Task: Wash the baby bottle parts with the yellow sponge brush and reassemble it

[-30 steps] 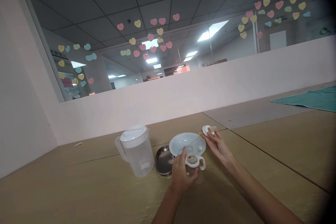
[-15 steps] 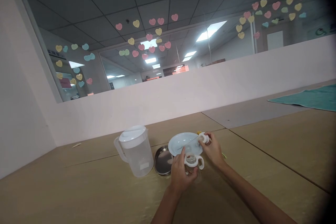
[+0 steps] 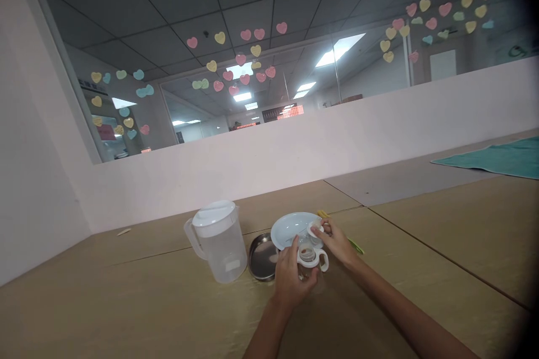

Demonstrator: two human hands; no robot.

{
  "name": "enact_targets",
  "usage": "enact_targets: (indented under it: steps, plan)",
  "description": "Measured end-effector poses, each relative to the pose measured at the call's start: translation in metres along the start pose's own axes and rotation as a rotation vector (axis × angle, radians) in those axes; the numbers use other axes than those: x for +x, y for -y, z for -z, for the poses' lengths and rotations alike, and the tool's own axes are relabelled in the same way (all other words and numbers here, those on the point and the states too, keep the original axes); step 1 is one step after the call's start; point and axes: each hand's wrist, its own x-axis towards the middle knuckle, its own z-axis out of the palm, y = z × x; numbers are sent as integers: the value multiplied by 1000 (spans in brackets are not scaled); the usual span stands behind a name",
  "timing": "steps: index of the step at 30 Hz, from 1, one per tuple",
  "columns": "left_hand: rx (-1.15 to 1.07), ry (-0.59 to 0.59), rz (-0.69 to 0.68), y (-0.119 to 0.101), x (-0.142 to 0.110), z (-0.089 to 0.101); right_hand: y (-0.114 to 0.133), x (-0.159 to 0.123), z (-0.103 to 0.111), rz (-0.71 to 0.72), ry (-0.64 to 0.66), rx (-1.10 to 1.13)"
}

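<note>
My left hand (image 3: 290, 280) is wrapped around a small clear bottle (image 3: 308, 255) with a white handled collar, its top uncovered and its handle sticking out to the right. My right hand (image 3: 338, 245) pinches a white bottle lid (image 3: 315, 229) with a clear part, just above and behind the bottle's mouth. The lid and bottle look slightly apart. Behind both hands lies a pale blue plate (image 3: 286, 224), partly covered by them. A thin straight piece seems to rest on it, too small to make out.
Left of the hands stand a lidded translucent pitcher (image 3: 225, 252) and a round metal dish (image 3: 260, 261). A yellow-green stick (image 3: 357, 247) lies partly behind my right hand. A teal cloth (image 3: 501, 154) covers the far right, and a pink wall (image 3: 252, 165) with a window closes the back.
My right hand has brought the lid left and slightly down, from beside the plate's right edge to near the bottle's mouth. My left hand and the bottle have hardly moved.
</note>
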Motion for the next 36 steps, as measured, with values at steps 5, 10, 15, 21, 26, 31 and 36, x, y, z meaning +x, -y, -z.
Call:
enact_targets:
  steps: [5,10,15,21,26,31,36]
  plan:
    - [5,3,2,-1,1,1,1,0,2,-21,-21,76]
    - [13,3,-3,0,1,0,3,0,2,-11,-76,72]
    - [11,8,-8,-1,0,1,10,-1,6,90,-69,-31]
    - [-5,21,5,-2,1,3,13,-4,10,150,-118,-358]
    - [-2,20,-4,-2,0,4,3,-4,7,215,-77,-490]
    - [2,21,-3,-3,1,4,0,-3,7,293,-93,-503]
    - [5,26,8,-3,1,4,-3,-2,9,296,-108,-514]
